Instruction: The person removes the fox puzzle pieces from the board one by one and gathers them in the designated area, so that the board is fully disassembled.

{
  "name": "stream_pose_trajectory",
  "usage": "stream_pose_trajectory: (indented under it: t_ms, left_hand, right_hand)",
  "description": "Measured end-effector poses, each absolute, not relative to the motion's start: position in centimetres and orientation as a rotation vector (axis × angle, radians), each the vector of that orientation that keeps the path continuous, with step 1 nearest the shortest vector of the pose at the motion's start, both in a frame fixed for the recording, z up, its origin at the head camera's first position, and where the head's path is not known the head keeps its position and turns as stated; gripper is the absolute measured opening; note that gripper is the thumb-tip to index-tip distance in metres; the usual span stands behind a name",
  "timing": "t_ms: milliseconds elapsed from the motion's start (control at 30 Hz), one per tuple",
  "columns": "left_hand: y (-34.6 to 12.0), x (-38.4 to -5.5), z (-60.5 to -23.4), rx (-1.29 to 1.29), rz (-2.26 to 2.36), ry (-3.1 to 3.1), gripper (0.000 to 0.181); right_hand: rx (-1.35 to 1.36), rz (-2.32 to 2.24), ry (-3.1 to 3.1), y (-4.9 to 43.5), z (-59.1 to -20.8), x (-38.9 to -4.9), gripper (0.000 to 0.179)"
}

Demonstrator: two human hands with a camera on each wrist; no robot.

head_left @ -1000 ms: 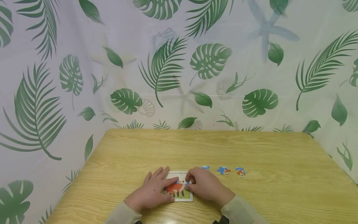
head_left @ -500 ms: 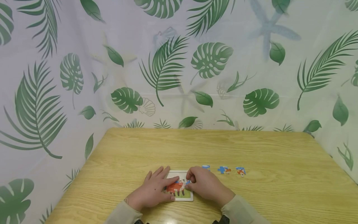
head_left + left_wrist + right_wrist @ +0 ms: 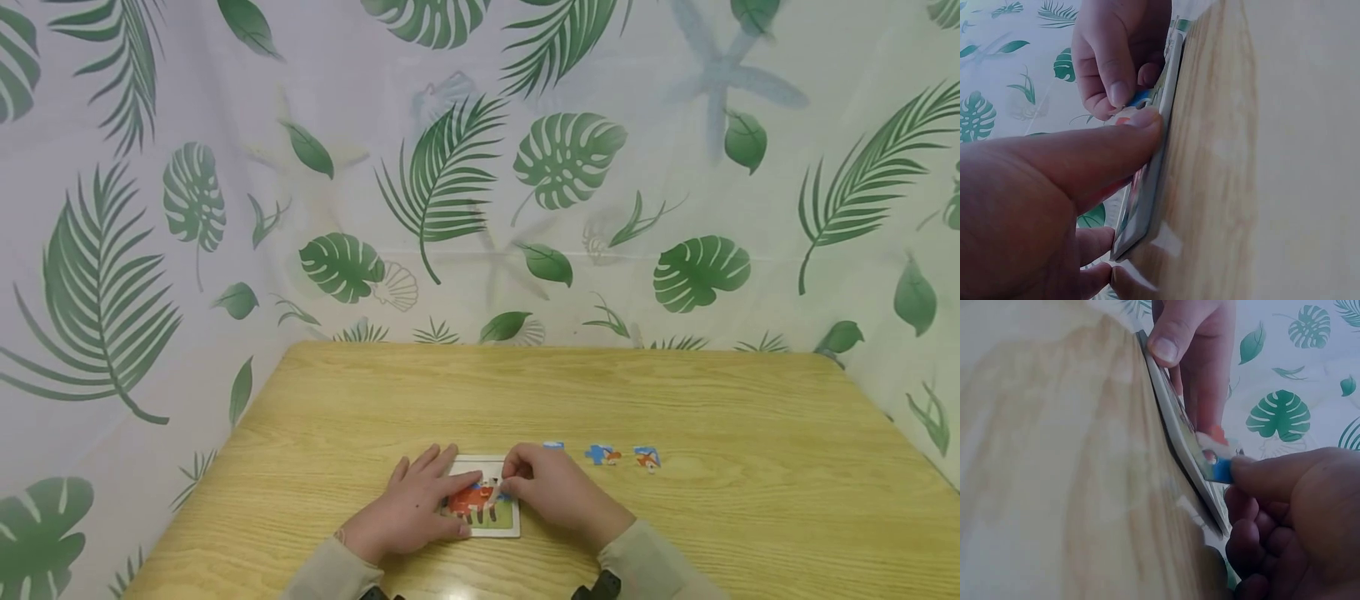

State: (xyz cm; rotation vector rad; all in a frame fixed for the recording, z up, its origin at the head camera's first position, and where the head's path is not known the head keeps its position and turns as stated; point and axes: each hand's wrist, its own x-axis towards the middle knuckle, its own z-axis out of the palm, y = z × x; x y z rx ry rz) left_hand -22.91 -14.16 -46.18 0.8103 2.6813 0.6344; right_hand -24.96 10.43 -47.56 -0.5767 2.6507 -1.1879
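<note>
At the right side of the puzzle board (image 3: pixel 514 532), the right hand (image 3: pixel 555 490) is pinching a blue-edged piece (image 3: pixel 1221 470) between thumb and finger, apparently for fine control. Opposite, the left hand (image 3: pixel 412 504) is spreading its fingers over the board, presumably steadying it. Compared with half a second ago, the right thumb is sitting slightly farther up; three loose pieces (image 3: pixel 602 455) are lying beyond, unmoved on the table (image 3: pixel 720 408).
</note>
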Motion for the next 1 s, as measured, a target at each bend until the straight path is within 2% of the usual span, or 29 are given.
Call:
stream_pose_trajectory:
  t_ms: [567,1000]
  left_hand:
    - [-14.3,-23.0,-46.2,0.811,0.654,2.682,0.07]
    - [-14.2,-22.9,-46.5,0.795,0.651,2.693,0.07]
  right_hand:
    - [-0.514,-1.269,2.614,12.1,-47.5,-25.4,0.008]
    - [-0.514,-1.244,2.648,18.6,-46.3,-24.4,0.012]
